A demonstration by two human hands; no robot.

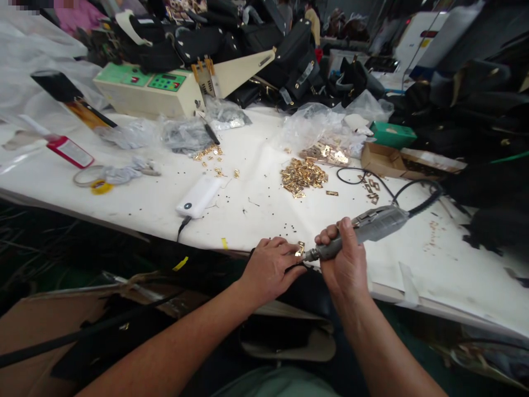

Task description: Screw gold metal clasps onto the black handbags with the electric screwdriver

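My right hand (345,259) grips a grey corded electric screwdriver (374,226), its tip pointing left at a small gold metal fitting (300,249). My left hand (270,267) pinches that fitting against a black bag piece (308,286) at the near edge of the white table (256,209). A pile of gold fittings (302,176) lies on the table beyond my hands. The screwdriver's black cable (413,193) loops away to the right.
A white power bank (199,196) lies left of centre. A beige and green machine (152,88) stands at the back left, with clear plastic bags (322,124), a cardboard box (382,160), a green box (392,134) and heaps of black bags (289,55) behind.
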